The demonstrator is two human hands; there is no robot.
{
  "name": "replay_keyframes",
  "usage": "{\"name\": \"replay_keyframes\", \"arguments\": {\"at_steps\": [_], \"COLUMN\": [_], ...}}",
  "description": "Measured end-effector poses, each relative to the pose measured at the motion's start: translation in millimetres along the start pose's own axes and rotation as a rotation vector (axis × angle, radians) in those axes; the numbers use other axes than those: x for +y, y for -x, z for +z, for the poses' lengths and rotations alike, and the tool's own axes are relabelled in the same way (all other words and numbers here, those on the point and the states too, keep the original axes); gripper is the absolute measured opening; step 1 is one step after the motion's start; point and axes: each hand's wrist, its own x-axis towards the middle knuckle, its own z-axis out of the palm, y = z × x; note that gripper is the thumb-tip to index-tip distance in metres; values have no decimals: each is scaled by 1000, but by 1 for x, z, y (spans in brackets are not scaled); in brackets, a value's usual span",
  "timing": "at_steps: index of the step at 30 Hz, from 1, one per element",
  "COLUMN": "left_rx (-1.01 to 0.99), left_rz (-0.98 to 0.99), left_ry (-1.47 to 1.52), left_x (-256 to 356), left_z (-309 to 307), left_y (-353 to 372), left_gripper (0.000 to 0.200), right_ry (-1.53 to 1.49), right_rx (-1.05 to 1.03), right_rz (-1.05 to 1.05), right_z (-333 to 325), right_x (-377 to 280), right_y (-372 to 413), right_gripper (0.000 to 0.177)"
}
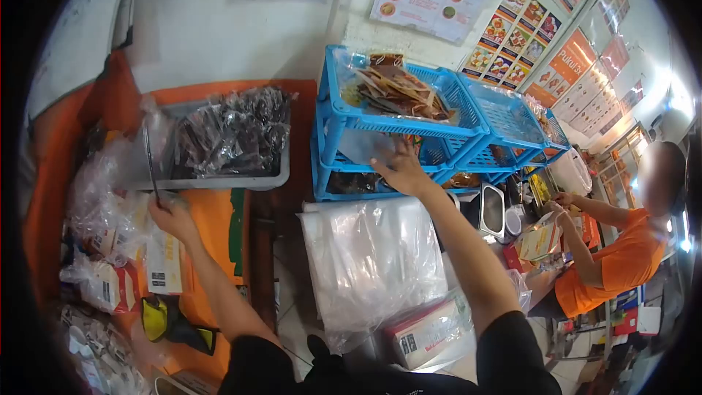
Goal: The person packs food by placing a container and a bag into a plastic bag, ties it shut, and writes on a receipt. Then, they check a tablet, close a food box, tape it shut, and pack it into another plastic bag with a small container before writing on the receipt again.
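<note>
My left hand (172, 213) is closed around the lower end of a thin dark strip (150, 161) that stands up in front of a grey tray (252, 182). Dark items in clear plastic (238, 132) fill much of that tray. My right hand (404, 168) reaches to the lower opening of a blue plastic rack (333, 128), its fingers spread near a small packet with orange and green on it. Whether the fingertips touch the packet cannot be made out. Brown flat packets (402, 88) lie in the rack's top basket.
Clear plastic sheets (373, 256) and a red-and-white box (428, 333) lie below the rack. Plastic-wrapped boxes (164, 263) and a yellow-black item (175, 322) are at left. A co-worker in an orange shirt (614, 263) stands at right, beside a metal container (493, 211).
</note>
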Motion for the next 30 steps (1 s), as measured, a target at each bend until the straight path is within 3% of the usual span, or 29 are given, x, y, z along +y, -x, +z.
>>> {"name": "replay_keyframes", "arguments": {"at_steps": [1, 2, 3, 4, 5, 6, 7, 8, 9, 11, 13, 16, 18, 23, 25, 27, 29, 30], "left_rx": [92, 37, -23, 10, 29, -306, -585, -697, -731, -867, -848, -817, -917, -895, -986, -1033, -1117, -1082], "left_rz": [-47, -217, -388, -318, -404, -407, -347, -279, -4, -101, -354, -332, -464, -267, -143, -140, -121, -251], "left_ry": [15, 153, 286, 435, 657, 584, 599, 566, 579, 677, 837, 675, 696, 523, 551, 591, 609, 609], "left_x": [-7, 7, 30, 53, 75, 102, 154, 178, 190, 228, 244, 258, 267, 258, 257, 247, 238, 257], "left_z": [-4, -15, -25, -24, -21, -36, -51, -51, -39, -23, 16, 55, 65, 70, 63, 70, 76, 62], "left_y": [17, 35, 60, 88, 118, 141, 152, 168, 181, 193, 208, 217, 219, 214, 209, 208, 204, 202], "left_gripper": [28, 28, 29, 26, 25, 26, 26, 24, 23, 20, 19, 18, 16, 13, 9, 4, 9, 14], "right_ry": [-34, -72, -88, -30, 28, 12, 68, 120, 102, 72, 52, -90, -241, -740, -914, -896, -902, -973], "right_rx": [-194, -392, -381, -407, -433, -429, -283, -134, -131, 97, 100, 58, 61, 270, 198, -255, -262, -183], "right_rz": [115, 227, 218, 210, 200, 187, 81, -27, -49, -202, -254, -362, -341, -92, -107, -87, -73, -13], "right_z": [-2, -3, -4, -4, -4, -3, -2, -1, -2, -5, -15, -24, -28, -19, -17, -9, 5, 13], "right_x": [-4, -8, -10, -12, -14, -15, -16, -16, -17, -18, -23, -20, -8, 22, 24, 29, 34, 41], "right_y": [-9, -15, -18, -18, -17, -12, -2, 8, 16, 37, 59, 76, 72, 23, 9, -2, -16, -23], "right_gripper": [54, 56, 56, 57, 58, 58, 59, 60, 60, 60, 62, 54, 50, 40, 36, 24, 18, 13]}}
